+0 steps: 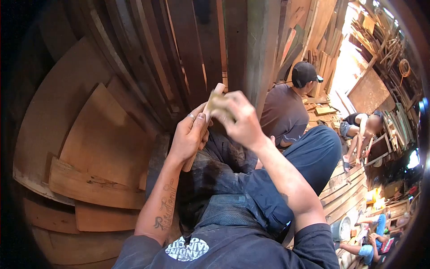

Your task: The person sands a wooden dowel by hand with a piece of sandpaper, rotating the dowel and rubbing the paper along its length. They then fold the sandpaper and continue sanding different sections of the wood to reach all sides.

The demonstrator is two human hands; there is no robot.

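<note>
My left hand (189, 136) is closed around a pale wooden stick (190, 162), which slants up and away from my lap. A ring shows on one of its fingers. The stick's rounded far end (219, 88) sticks out past both hands. My right hand (242, 117) is slightly blurred by motion, its fingers bent over the upper part of the stick. Between those fingers and the wood is a tan, sandpaper-like piece (214, 102); its exact kind is too blurred to tell. Part of the stick is hidden behind my fingers.
Curved wooden panels (101, 139) lean in layers at my left. Dark upright planks (188, 40) stand ahead. A person in a cap (286, 107) sits close by at front right. Farther right are another bent-over person (360, 125), stacked lumber (371, 40) and a metal bucket (341, 229).
</note>
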